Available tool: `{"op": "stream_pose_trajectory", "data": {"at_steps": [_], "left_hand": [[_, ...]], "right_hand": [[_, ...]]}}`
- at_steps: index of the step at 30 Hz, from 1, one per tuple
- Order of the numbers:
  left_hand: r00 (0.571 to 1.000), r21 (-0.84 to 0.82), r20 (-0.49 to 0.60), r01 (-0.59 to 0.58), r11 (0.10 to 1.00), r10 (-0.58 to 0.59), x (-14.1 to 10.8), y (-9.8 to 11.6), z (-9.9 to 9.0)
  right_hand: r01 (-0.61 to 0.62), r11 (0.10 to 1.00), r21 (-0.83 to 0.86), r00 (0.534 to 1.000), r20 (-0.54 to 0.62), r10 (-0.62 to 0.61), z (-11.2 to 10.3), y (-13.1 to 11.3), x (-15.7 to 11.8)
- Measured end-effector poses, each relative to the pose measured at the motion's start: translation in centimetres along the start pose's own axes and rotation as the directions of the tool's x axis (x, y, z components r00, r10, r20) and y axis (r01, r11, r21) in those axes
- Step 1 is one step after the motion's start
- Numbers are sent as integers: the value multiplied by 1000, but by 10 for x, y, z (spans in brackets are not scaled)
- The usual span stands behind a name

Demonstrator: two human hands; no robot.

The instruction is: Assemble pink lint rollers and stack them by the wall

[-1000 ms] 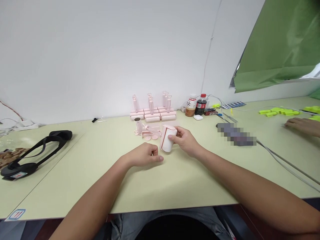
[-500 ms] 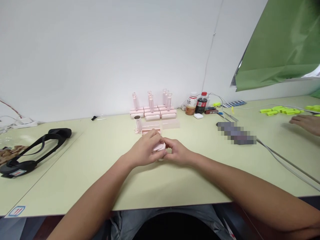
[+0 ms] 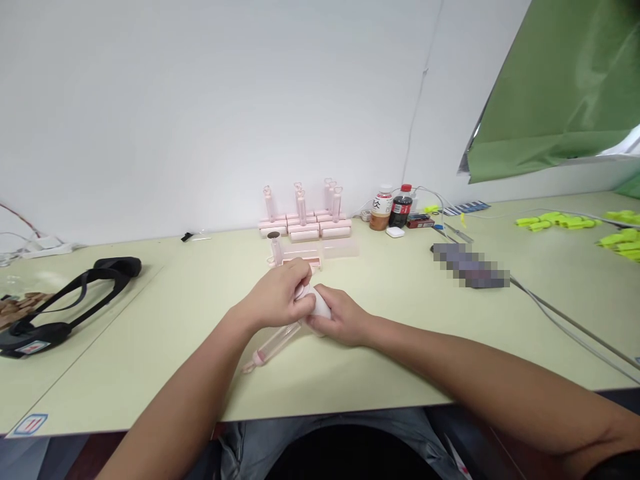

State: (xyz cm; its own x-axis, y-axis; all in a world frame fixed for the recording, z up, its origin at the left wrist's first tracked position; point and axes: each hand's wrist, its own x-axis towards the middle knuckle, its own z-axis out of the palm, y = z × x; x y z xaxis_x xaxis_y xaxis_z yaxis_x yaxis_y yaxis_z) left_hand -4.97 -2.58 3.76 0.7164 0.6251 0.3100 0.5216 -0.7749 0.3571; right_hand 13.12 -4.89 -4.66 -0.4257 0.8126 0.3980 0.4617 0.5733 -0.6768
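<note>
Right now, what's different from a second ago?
The white case has come nearer and left in the right hand, and the left hand has closed on it too. A clear pink tube now slants out on their near side. The other person's hand has left the right side. The bottles and black headset stayed.

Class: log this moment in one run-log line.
left hand: holds white case; right hand: holds same case; clear tube: on table

At twelve o'clock, clear, glossy pink plastic is seen in the upright tubes (image 3: 302, 209); smooth plastic is shown by the pink-and-white cases (image 3: 305, 233) beneath. A smooth, matt surface is presented by the bench (image 3: 175, 320). At two o'clock, creased, shiny green sheeting (image 3: 555, 100) is hung.
</note>
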Motion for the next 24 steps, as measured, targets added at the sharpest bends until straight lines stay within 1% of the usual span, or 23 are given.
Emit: {"op": "stream_pose_trajectory", "data": {"at_steps": [3,6,9,12,16,20,22,24], "left_hand": [[999,-103,-37,32,994,-36,3,-5,2],[995,-218,-44,78,973,-90,6,-12,4],[985,-344,30,168,924,-168,9,-21,5],[970,-447,104,242,861,-218,12,-32,9],[952,-566,147,304,766,-269,17,-45,22],[940,-645,170,333,688,-295,21,-50,35],[930,-667,201,361,652,-309,23,-51,38],[910,-672,243,407,618,-335,24,-50,39]], "right_hand": [[-4,1000,2,1000,-31,4,3,1,0],[-25,999,20,999,-25,25,4,2,0],[-71,996,46,997,10,71,2,4,2],[-157,983,96,987,39,154,-1,7,5],[-269,952,143,963,49,265,-3,13,9],[-331,919,214,944,57,326,-4,17,8],[-349,907,235,937,58,346,-3,18,6],[-353,903,245,934,41,354,-1,17,5]]}}
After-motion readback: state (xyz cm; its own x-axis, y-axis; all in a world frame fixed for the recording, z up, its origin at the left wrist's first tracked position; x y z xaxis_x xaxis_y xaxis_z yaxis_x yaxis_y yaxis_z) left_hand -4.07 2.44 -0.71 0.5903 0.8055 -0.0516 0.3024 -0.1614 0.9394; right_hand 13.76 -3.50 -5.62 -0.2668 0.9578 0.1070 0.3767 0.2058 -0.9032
